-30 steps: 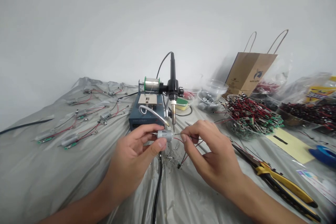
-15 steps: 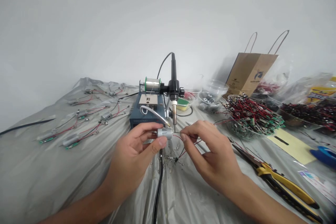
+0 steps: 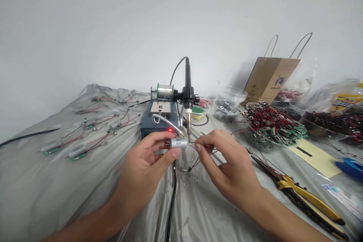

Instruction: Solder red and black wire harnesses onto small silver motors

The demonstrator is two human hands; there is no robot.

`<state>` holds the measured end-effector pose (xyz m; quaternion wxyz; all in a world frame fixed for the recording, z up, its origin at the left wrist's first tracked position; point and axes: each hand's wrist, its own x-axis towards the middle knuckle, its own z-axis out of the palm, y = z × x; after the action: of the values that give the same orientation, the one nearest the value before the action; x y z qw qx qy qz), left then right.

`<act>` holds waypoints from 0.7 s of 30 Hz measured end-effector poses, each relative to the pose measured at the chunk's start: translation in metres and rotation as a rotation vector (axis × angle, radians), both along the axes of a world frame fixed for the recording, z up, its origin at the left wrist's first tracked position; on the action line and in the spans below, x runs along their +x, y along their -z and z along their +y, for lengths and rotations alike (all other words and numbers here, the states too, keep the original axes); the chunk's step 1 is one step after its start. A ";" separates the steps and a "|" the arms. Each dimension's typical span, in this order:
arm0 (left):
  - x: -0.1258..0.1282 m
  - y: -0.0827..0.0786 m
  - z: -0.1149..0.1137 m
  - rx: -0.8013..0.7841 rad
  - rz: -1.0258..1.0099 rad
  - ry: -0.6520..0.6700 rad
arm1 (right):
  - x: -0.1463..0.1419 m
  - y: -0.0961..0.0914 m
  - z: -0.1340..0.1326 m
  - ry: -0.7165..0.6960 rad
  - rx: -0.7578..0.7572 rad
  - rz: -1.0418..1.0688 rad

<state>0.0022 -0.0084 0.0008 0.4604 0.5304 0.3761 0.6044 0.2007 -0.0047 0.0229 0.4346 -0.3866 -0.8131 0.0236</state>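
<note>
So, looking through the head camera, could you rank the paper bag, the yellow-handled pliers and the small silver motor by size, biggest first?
1 (unsure between these two): the paper bag and the yellow-handled pliers. The pliers look longer but lie nearer the camera, so I can't rank them.
2. The small silver motor looks smallest.

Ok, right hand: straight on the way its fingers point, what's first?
Likely the silver DC motor held by the left hand, just ahead of the right hand; depth is unclear.

My left hand [image 3: 143, 160] is gripping a small silver DC motor [image 3: 178, 143], holding it sideways between thumb and fingers. My right hand [image 3: 227, 168] is pinching thin red and black leads [image 3: 205, 151], their ends reaching toward the motor.
</note>
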 end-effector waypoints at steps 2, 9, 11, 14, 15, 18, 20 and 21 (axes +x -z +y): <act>0.000 0.000 0.000 0.009 0.000 -0.001 | 0.000 0.000 0.000 0.000 -0.001 0.000; 0.000 0.000 -0.001 0.003 -0.010 -0.008 | 0.001 0.001 -0.001 0.003 -0.005 0.001; 0.000 0.000 -0.001 0.003 -0.014 -0.005 | 0.001 0.001 -0.001 0.003 -0.008 0.000; 0.001 -0.001 -0.002 0.002 -0.021 -0.001 | 0.000 0.001 0.000 0.002 -0.010 -0.001; 0.001 -0.002 -0.002 -0.001 -0.024 -0.001 | 0.000 0.001 0.000 0.002 -0.011 -0.002; 0.002 -0.003 -0.003 -0.012 -0.026 -0.009 | 0.001 0.001 0.000 0.004 -0.015 -0.010; 0.002 -0.002 -0.003 -0.018 -0.027 -0.009 | 0.001 0.001 0.000 0.007 -0.020 -0.014; 0.001 -0.002 -0.004 -0.020 -0.028 -0.007 | 0.001 0.001 -0.001 0.008 -0.022 -0.013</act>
<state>0.0036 -0.0120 0.0030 0.4689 0.5159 0.3773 0.6097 0.2022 -0.0054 0.0218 0.4252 -0.3947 -0.8140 0.0280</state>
